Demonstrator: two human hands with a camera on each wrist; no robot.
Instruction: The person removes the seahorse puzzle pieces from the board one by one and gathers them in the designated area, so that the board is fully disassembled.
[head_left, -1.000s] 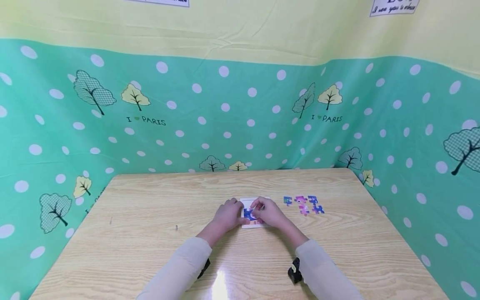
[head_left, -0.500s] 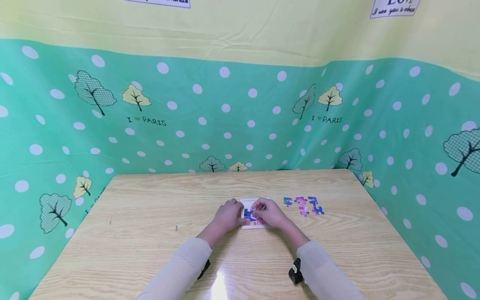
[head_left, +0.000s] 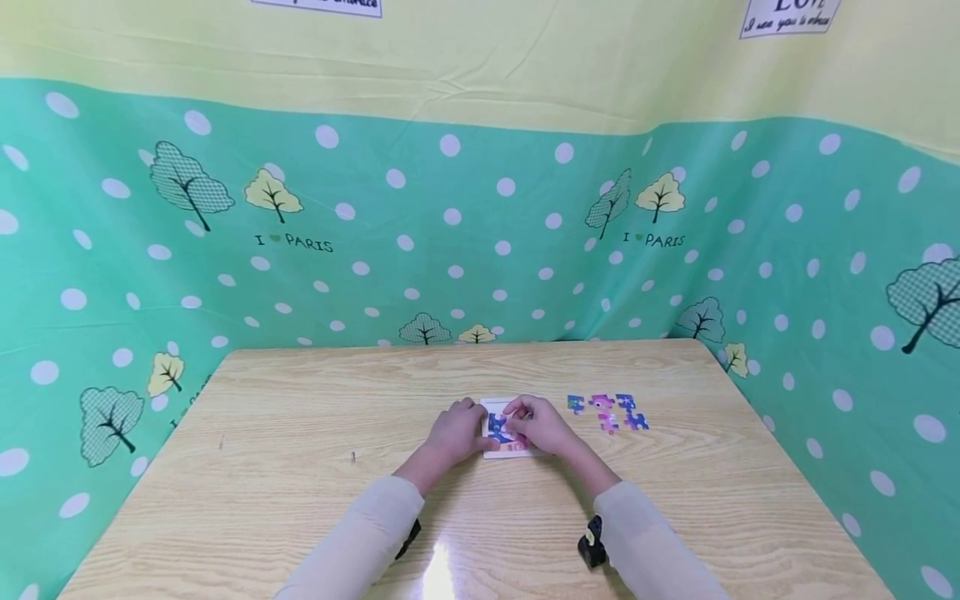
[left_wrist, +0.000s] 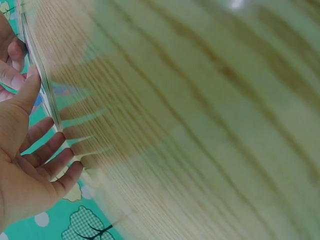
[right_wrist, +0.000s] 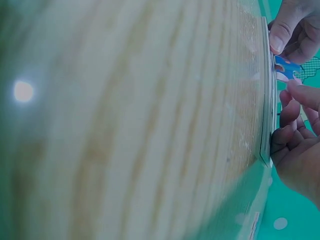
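A small white-framed jigsaw puzzle board point(head_left: 492, 401) lies flat on the table between both hands, with blue and pink picture parts in its lower area. My left hand point(head_left: 454, 427) steadies its left side; the thumb presses on the board and the loosely extended fingers point(left_wrist: 46, 150) touch down beside its edge. Over the board, my right hand point(head_left: 543, 427) pinches a blue-and-pink jigsaw piece point(right_wrist: 287, 67) between thumb and forefinger. The piece stands tilted up in the right wrist view. The right fingers hide part of the board.
To the right of the board lie several loose jigsaw pieces, among them a pink one point(head_left: 602, 402) and a blue one point(head_left: 575, 403). A tiny dark mark point(head_left: 353, 457) shows on the wooden table point(head_left: 285, 500) at left. A green dotted curtain point(head_left: 450, 275) hangs behind.
The pinched piece has shifted and turned slightly over the board, with more blue showing beside the right fingers. Both hands keep nearly the same place; the loose pieces stay put.
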